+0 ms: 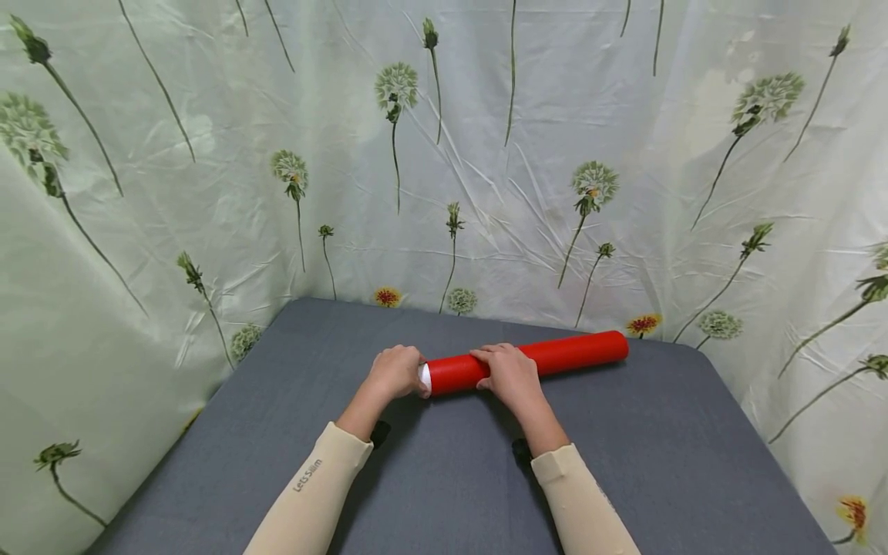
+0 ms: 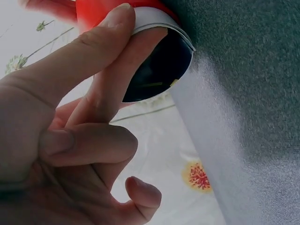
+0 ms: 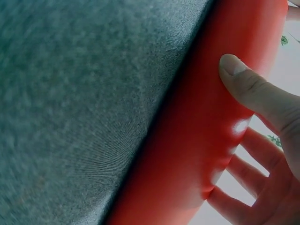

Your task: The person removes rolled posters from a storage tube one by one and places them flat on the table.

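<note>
A long red tube (image 1: 572, 354) lies slantwise across the grey table, its far right end pointing toward the back. At its left end shows a white rim (image 2: 152, 16), with a dark hollow inside seen in the left wrist view. My left hand (image 1: 397, 371) pinches this rim: the thumb presses the outside and a finger reaches into the opening, while the other fingers are curled below. My right hand (image 1: 512, 374) holds the tube a little right of the left hand, thumb (image 3: 239, 77) on the near side and fingers over the far side.
The grey tabletop (image 1: 444, 478) extends around the tube on all sides. Behind it and along the left and right hangs a pale curtain (image 1: 486, 154) printed with dandelions. Dark wrist straps show under both forearms.
</note>
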`<state>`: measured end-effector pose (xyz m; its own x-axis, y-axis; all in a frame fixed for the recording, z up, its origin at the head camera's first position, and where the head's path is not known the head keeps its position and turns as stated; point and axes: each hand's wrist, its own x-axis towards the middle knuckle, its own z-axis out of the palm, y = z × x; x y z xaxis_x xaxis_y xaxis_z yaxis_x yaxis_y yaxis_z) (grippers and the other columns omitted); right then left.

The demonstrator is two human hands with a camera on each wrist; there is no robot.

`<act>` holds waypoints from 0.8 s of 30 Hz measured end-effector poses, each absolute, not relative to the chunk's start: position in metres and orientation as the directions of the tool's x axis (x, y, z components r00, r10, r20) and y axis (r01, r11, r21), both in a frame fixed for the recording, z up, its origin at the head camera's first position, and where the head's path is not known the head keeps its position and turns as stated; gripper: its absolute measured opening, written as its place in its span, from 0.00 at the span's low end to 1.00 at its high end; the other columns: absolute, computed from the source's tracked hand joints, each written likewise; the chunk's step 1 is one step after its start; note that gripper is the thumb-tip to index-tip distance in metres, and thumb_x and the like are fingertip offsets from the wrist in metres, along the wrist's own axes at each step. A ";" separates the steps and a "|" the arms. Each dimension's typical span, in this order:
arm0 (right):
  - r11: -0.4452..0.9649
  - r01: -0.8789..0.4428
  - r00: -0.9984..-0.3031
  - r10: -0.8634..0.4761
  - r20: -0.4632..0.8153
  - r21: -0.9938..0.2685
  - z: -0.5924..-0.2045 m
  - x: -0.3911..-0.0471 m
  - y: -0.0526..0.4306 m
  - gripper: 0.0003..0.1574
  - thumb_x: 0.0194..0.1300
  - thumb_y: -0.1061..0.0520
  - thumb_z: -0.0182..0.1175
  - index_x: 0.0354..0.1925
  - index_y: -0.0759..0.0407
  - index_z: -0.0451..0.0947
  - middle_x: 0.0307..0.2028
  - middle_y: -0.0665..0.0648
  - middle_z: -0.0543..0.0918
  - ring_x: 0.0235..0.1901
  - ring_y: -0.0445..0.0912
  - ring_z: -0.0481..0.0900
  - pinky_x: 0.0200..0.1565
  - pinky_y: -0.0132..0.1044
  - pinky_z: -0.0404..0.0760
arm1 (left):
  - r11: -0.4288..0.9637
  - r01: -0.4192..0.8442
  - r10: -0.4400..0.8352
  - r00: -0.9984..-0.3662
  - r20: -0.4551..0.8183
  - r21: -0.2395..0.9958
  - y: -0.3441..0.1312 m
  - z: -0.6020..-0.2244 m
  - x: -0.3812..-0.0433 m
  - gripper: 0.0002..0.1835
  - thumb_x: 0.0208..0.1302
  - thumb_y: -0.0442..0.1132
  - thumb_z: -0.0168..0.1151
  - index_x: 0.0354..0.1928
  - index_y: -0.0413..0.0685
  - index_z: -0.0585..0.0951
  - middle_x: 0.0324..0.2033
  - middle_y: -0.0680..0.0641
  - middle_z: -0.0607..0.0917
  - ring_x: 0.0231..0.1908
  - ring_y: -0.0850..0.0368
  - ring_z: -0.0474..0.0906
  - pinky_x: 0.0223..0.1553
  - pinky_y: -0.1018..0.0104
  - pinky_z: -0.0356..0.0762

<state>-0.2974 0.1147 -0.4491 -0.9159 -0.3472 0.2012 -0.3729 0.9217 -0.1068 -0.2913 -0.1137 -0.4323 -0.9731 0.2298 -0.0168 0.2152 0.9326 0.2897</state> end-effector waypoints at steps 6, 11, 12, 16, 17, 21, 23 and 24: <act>0.920 -0.375 -0.914 -0.346 0.212 -0.117 -0.448 -0.295 0.117 0.39 0.55 0.49 0.82 0.66 0.43 0.84 0.64 0.52 0.86 0.65 0.53 0.81 0.52 0.56 0.87 | 0.930 0.216 0.232 -0.973 -0.020 0.297 -0.113 -0.431 -0.289 0.25 0.49 0.45 0.87 0.50 0.48 0.92 0.40 0.48 0.93 0.35 0.54 0.81 0.40 0.56 0.80; 0.918 -0.379 -0.913 -0.350 0.210 -0.116 -0.447 -0.294 0.120 0.39 0.55 0.48 0.83 0.65 0.43 0.84 0.63 0.53 0.87 0.65 0.53 0.81 0.50 0.58 0.87 | 0.930 0.215 0.233 -0.972 -0.027 0.297 -0.113 -0.430 -0.288 0.23 0.50 0.45 0.87 0.49 0.48 0.92 0.40 0.48 0.93 0.34 0.54 0.81 0.39 0.56 0.80; 0.917 -0.382 -0.911 -0.353 0.211 -0.114 -0.447 -0.294 0.121 0.39 0.55 0.48 0.83 0.65 0.43 0.84 0.63 0.53 0.87 0.64 0.53 0.81 0.49 0.57 0.87 | 0.931 0.219 0.236 -0.972 -0.023 0.293 -0.113 -0.430 -0.288 0.22 0.50 0.45 0.86 0.48 0.49 0.92 0.39 0.48 0.92 0.34 0.54 0.81 0.39 0.57 0.80; 0.920 -0.379 -0.911 -0.353 0.213 -0.098 -0.445 -0.296 0.124 0.38 0.55 0.48 0.83 0.64 0.42 0.85 0.62 0.53 0.87 0.62 0.53 0.82 0.47 0.55 0.87 | 0.931 0.236 0.248 -0.969 -0.007 0.280 -0.116 -0.431 -0.289 0.17 0.49 0.45 0.87 0.41 0.50 0.92 0.33 0.50 0.91 0.31 0.55 0.79 0.36 0.57 0.78; 0.921 -0.378 -0.912 -0.353 0.210 -0.093 -0.444 -0.297 0.125 0.38 0.55 0.48 0.83 0.64 0.42 0.85 0.62 0.53 0.87 0.62 0.53 0.83 0.47 0.54 0.88 | 0.931 0.238 0.249 -0.969 -0.005 0.276 -0.117 -0.432 -0.290 0.17 0.48 0.45 0.87 0.41 0.50 0.92 0.32 0.50 0.90 0.31 0.55 0.79 0.35 0.57 0.78; 0.925 -0.372 -0.916 -0.352 0.193 -0.081 -0.443 -0.298 0.129 0.37 0.55 0.48 0.83 0.64 0.41 0.85 0.62 0.53 0.87 0.62 0.53 0.83 0.46 0.53 0.88 | 0.935 0.229 0.241 -0.970 -0.012 0.270 -0.120 -0.434 -0.290 0.20 0.47 0.45 0.88 0.43 0.49 0.92 0.34 0.49 0.91 0.31 0.55 0.79 0.36 0.57 0.78; 0.924 -0.374 -0.916 -0.354 0.189 -0.078 -0.443 -0.298 0.130 0.37 0.55 0.48 0.82 0.64 0.41 0.85 0.62 0.53 0.87 0.62 0.53 0.83 0.46 0.53 0.88 | 0.937 0.226 0.238 -0.971 -0.014 0.267 -0.121 -0.435 -0.289 0.21 0.47 0.45 0.88 0.44 0.49 0.92 0.35 0.49 0.92 0.31 0.55 0.80 0.37 0.57 0.78; 0.924 -0.374 -0.915 -0.355 0.190 -0.078 -0.443 -0.298 0.131 0.37 0.55 0.48 0.83 0.64 0.41 0.85 0.62 0.52 0.87 0.62 0.53 0.83 0.47 0.53 0.88 | 0.937 0.227 0.239 -0.971 -0.014 0.265 -0.121 -0.434 -0.289 0.21 0.47 0.46 0.88 0.44 0.49 0.92 0.35 0.49 0.92 0.31 0.55 0.80 0.37 0.57 0.78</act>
